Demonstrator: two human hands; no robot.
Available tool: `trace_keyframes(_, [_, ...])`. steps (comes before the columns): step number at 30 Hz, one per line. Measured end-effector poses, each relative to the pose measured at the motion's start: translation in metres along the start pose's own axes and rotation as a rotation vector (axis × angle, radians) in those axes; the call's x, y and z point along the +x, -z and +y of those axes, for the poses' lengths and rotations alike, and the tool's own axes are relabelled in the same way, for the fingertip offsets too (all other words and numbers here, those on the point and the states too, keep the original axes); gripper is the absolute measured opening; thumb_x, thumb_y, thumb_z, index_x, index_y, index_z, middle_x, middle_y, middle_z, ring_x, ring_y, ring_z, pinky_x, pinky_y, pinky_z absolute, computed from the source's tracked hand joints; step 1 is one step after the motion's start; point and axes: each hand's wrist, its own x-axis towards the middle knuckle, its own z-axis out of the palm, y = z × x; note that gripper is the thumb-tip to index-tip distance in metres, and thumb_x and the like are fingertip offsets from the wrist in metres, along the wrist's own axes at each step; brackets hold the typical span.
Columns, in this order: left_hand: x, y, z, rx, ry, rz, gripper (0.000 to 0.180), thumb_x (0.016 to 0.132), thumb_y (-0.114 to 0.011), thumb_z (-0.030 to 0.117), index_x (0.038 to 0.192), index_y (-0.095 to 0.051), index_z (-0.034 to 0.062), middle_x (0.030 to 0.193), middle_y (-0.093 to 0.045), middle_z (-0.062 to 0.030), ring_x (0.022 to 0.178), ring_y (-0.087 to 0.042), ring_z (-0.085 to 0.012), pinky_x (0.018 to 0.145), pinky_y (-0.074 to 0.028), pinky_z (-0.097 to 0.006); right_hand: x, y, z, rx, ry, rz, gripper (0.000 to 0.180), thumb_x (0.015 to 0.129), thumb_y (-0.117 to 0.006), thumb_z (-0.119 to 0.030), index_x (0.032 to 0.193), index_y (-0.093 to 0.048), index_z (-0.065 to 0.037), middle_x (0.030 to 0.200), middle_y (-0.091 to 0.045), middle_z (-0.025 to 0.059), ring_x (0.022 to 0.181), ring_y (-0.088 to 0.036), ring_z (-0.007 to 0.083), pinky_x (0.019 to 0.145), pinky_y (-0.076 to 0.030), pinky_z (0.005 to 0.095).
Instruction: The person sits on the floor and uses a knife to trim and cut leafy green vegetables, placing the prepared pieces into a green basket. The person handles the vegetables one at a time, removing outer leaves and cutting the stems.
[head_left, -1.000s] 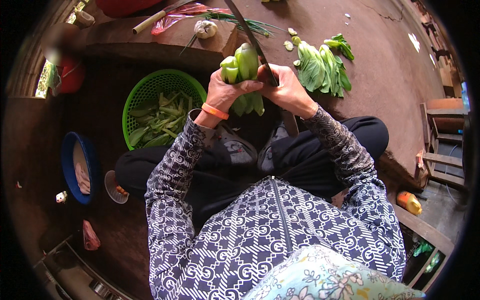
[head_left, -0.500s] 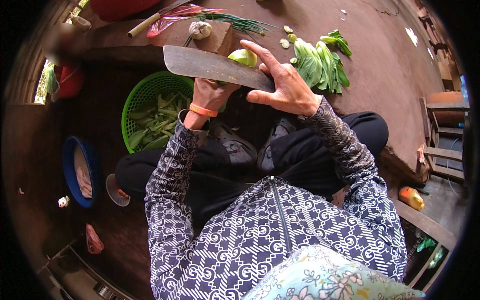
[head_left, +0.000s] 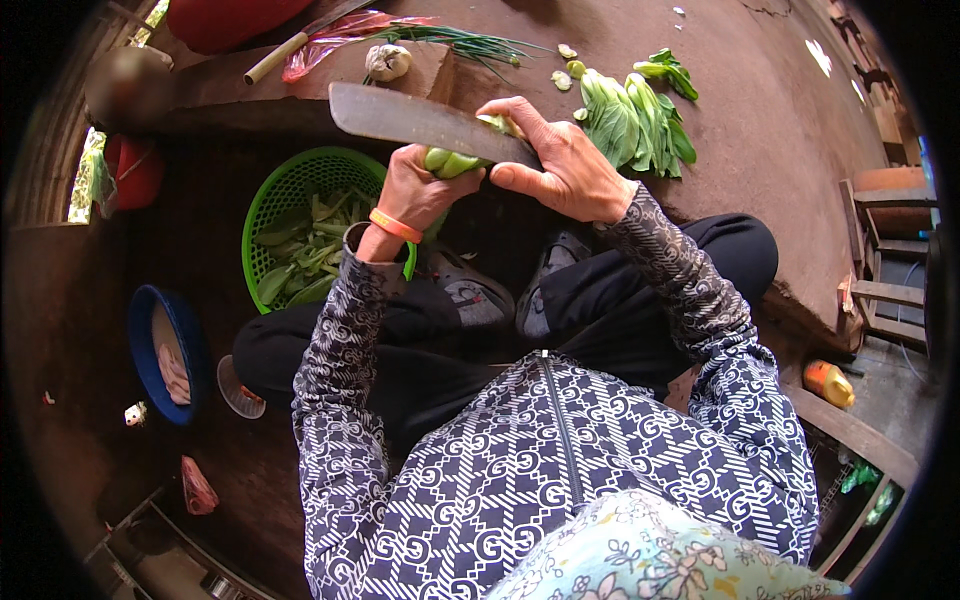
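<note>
A head of bok choy (head_left: pixel 450 163) is gripped in my left hand (head_left: pixel 412 192), its pale green stalks poking out past the fingers. My right hand (head_left: pixel 580 172) is closed on a broad-bladed kitchen knife (head_left: pixel 415 116), whose dark blade points left and lies across the stalks. The knife's handle is hidden by the right hand. Below my left hand stands a green plastic basket (head_left: pixel 252 222) holding loose green leaves (head_left: pixel 310 240). More bok choy (head_left: pixel 620 115) lies on the brown raised floor beyond my right hand, with cut stem ends (head_left: pixel 562 80) beside it.
A garlic bulb (head_left: pixel 387 62), spring onions (head_left: pixel 470 43), a red plastic bag (head_left: pixel 325 45) and a wooden-handled tool (head_left: pixel 277 58) lie on the far ledge. To the left are a blue basin (head_left: pixel 140 345) and a clear bowl (head_left: pixel 240 392). A wooden chair (head_left: pixel 890 292) stands right.
My left hand has turned, so the bok choy stalks now show below the blade. The right hand's fingers have curled in closer, and the pale stem end above the blade shows less.
</note>
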Motion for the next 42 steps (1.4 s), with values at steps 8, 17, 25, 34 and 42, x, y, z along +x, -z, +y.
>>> trace_keyframes(8, [-0.001, -0.026, -0.007, -0.065, 0.010, -0.065, 0.033, 0.077, -0.085, 0.007, 0.107, -0.070, 0.0042, 0.096, -0.072, 0.0017, 0.086, -0.063, -0.0048, 0.079, -0.054, -0.024, 0.011, 0.007, 0.030, 0.032, -0.241, 0.196, 0.079, 0.091, -0.047, -0.074, 0.113, -0.058, 0.000, 0.089, -0.070, 0.0231, 0.090, -0.071, 0.0388, 0.078, -0.053, 0.0433])
trace_keyframes(17, [0.005, -0.017, -0.020, -0.315, 0.039, 0.105, 0.029, 0.082, -0.083, 0.008, 0.108, -0.071, 0.0081, 0.089, -0.069, 0.0041, 0.071, -0.059, -0.0048, 0.063, -0.049, -0.022, 0.026, 0.041, 0.127, 0.002, -0.666, 0.441, 0.108, 0.080, -0.034, -0.092, 0.148, -0.040, -0.008, 0.101, -0.067, 0.0160, 0.091, -0.064, 0.0206, 0.080, -0.051, 0.0359])
trace_keyframes(25, [0.010, -0.005, -0.019, -0.146, 0.013, 0.099, 0.038, 0.080, -0.083, 0.003, 0.114, -0.068, 0.0038, 0.104, -0.071, 0.0009, 0.091, -0.064, -0.0071, 0.082, -0.053, -0.025, 0.017, 0.049, 0.051, 0.518, -0.392, 0.180, 0.096, 0.087, -0.027, -0.086, 0.150, -0.042, -0.016, 0.072, -0.060, 0.0000, 0.051, -0.048, 0.0005, 0.045, -0.039, 0.0174])
trace_keyframes(34, [0.006, -0.003, -0.005, -0.202, -0.179, -0.077, 0.041, 0.080, -0.084, 0.006, 0.116, -0.067, 0.0008, 0.105, -0.072, -0.0016, 0.093, -0.064, -0.0077, 0.083, -0.053, -0.025, 0.002, 0.000, -0.007, 0.793, -0.514, -0.358, 0.080, 0.090, -0.026, -0.085, 0.086, -0.058, -0.011, 0.057, -0.050, -0.0021, 0.041, -0.039, 0.0044, 0.036, -0.022, 0.0214])
trace_keyframes(42, [0.005, 0.002, 0.002, -0.071, -0.189, -0.072, 0.033, 0.080, -0.084, 0.007, 0.110, -0.071, 0.0002, 0.100, -0.072, -0.0015, 0.088, -0.064, -0.0080, 0.078, -0.054, -0.025, 0.006, 0.027, -0.015, 0.929, -0.357, -0.122, 0.086, 0.088, -0.024, -0.087, 0.081, -0.063, -0.010, 0.055, -0.050, -0.0015, 0.037, -0.039, 0.0026, 0.034, -0.026, 0.0179])
